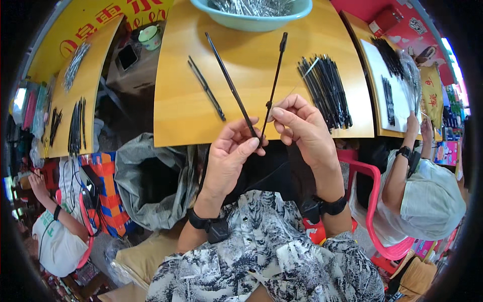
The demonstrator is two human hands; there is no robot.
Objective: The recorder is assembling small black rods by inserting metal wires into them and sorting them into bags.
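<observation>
In front of me at the table's near edge, my left hand (232, 153) is closed around the lower ends of two slim black rods. The left rod (227, 78) and the right rod (275, 75) spread upward in a V, the right one with a thicker tip and a dark knot partway down. My right hand (302, 123) pinches beside that knot; a thin pale strand (293, 90) sticks up from its fingers. A short pair of black rods (206, 88) lies left of my hands. On the right lies a pile of black rods (324, 93) with a pale tie across some.
A pale blue-green bowl (251, 22) of silvery strips stands at the far side of the yellow table (173, 108). A grey sack (136, 186) gapes open below left. Two people (432, 194) work at side tables, near a pink chair (377, 201). A phone (128, 57) lies left.
</observation>
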